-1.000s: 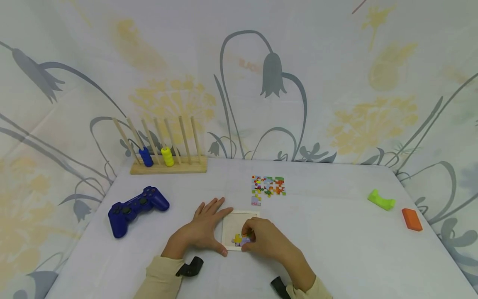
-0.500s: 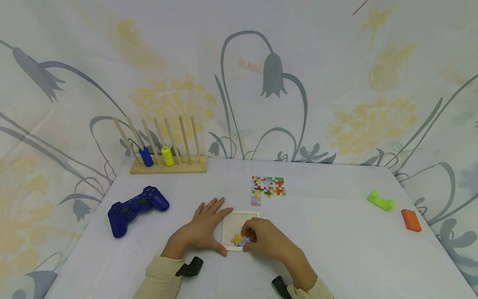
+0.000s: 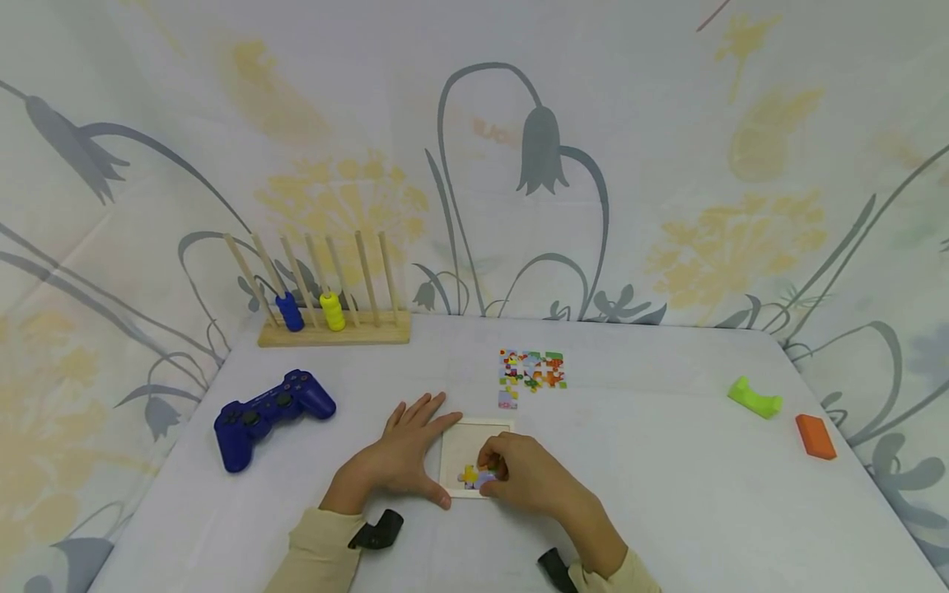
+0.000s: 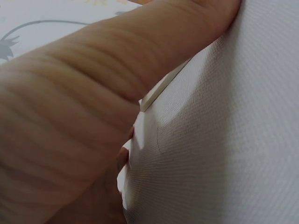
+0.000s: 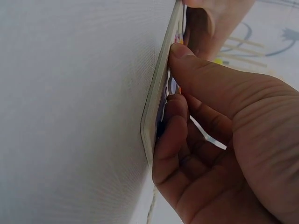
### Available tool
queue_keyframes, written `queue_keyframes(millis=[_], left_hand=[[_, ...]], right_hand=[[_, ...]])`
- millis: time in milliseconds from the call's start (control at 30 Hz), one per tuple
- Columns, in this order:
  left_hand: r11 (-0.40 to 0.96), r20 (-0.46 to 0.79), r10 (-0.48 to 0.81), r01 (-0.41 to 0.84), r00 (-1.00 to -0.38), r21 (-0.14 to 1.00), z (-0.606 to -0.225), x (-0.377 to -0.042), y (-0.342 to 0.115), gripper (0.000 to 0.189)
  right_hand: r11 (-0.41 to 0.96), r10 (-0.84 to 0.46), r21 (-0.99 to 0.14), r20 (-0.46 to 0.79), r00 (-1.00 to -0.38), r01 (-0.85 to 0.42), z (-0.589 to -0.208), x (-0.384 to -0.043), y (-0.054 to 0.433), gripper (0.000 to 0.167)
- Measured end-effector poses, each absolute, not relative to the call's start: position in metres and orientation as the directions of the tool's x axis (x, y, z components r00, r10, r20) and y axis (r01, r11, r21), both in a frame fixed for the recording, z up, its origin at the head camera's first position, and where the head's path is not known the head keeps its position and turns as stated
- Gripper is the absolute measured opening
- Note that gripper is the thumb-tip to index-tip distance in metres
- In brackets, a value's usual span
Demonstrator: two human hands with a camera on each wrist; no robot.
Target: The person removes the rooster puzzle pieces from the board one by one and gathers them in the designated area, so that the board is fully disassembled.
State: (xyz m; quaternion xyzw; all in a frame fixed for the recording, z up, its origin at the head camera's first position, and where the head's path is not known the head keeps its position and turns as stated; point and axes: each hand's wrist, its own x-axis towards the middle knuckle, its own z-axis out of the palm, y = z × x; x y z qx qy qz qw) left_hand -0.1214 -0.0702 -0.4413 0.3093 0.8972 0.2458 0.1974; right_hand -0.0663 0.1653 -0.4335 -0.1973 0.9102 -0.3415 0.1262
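Note:
A shallow white puzzle tray point(image 3: 461, 441) lies in front of me on the white cloth. My left hand point(image 3: 404, 451) rests flat along its left edge, fingers spread and thumb at the near left corner. Over the tray's near right corner, my right hand point(image 3: 530, 473) pinches a puzzle piece point(image 5: 173, 85) between thumb and curled fingers, low inside the rim; the fingers hide most of it. Joined puzzle pieces point(image 3: 470, 476) in yellow and lilac show just left of those fingertips. Beyond the tray sits a group of colourful puzzle pieces point(image 3: 532, 371), with another piece point(image 3: 507, 399) below its left side.
A blue game controller point(image 3: 274, 412) lies to the left. Behind it stands a wooden peg rack point(image 3: 334, 332) with blue beads point(image 3: 290, 311) and yellow beads point(image 3: 333, 310). Far right are a green arched block point(image 3: 754, 398) and an orange block point(image 3: 816, 436). A patterned cloth hangs behind the table.
The right hand's fingers shift very slightly over the tray corner, still pinching the piece. My left hand stays in place.

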Motion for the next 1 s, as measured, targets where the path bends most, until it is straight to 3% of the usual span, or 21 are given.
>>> queue_keyframes(millis=[1000], left_hand=[[0.692,-0.208,0.654,0.464,-0.728,0.552,-0.4404,-0.1217,-0.0684,0.118]], right_hand=[[0.753,-0.498,-0.543,-0.104,-0.861,-0.37,-0.431,-0.0649,0.1638,0.02]])
